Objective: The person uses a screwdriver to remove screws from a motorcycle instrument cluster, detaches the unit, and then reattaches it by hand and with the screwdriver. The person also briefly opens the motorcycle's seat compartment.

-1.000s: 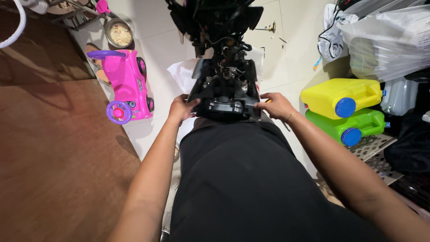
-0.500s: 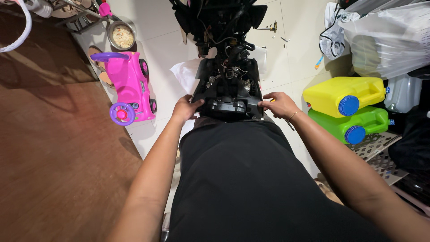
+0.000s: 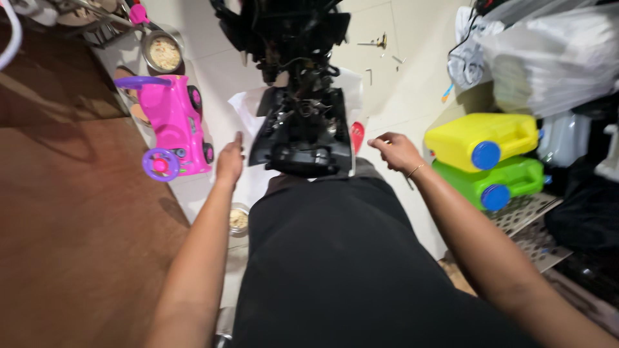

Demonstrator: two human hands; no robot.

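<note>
**Both hands off the black machine frame**

The black, stripped-down plastic-and-metal machine body (image 3: 302, 132) stands on white paper sheets (image 3: 248, 106) on the pale tiled floor (image 3: 400, 96), directly ahead of the person's black-clothed lap. The left hand (image 3: 229, 161) hovers just beside its left edge, fingers extended and loosely together, holding nothing. The right hand (image 3: 396, 149) hangs near its right edge, fingers relaxed and partly curled, also empty as far as the angle shows. A pink toy ride-on car (image 3: 173, 125) sits to the left; a yellow plastic jerrycan (image 3: 480, 136) lies stacked on a green one (image 3: 493, 180) to the right. To handle the frame well, grip both lower edges evenly, clear of the tangled wiring on top.
</note>
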